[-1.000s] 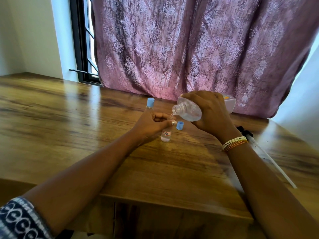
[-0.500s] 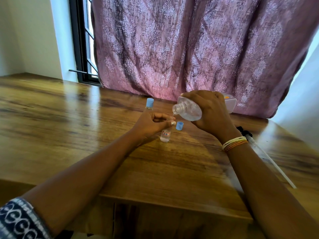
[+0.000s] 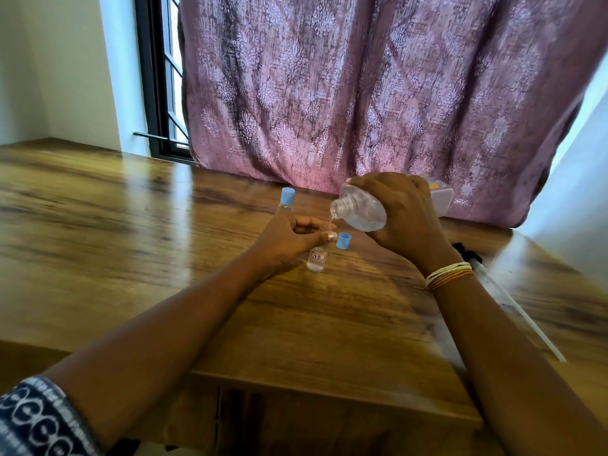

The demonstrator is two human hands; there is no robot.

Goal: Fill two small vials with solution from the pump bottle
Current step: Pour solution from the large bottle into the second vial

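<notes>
Solution trickling right now from the open neck of the pump bottle (image 3: pixel 360 209), tipped almost flat in the right hand (image 3: pixel 399 213), whose fingers wrap round its clear body from above. Below, the left hand (image 3: pixel 289 240) pinches the open vial (image 3: pixel 316 258) near its top, thumb across the front, base planted on the wooden table (image 3: pixel 131 232). That vial looks light, hard and easy to tip, so a hold high by the mouth with the base down seems wise. Its blue cap (image 3: pixel 343 241) sits just beside it. The second vial (image 3: pixel 286 202), capped, stands behind the left hand. The bottle looks like thin, smooth plastic, so I'd grip it round the middle, gently. The pump tube (image 3: pixel 513 304) lies off to the right
</notes>
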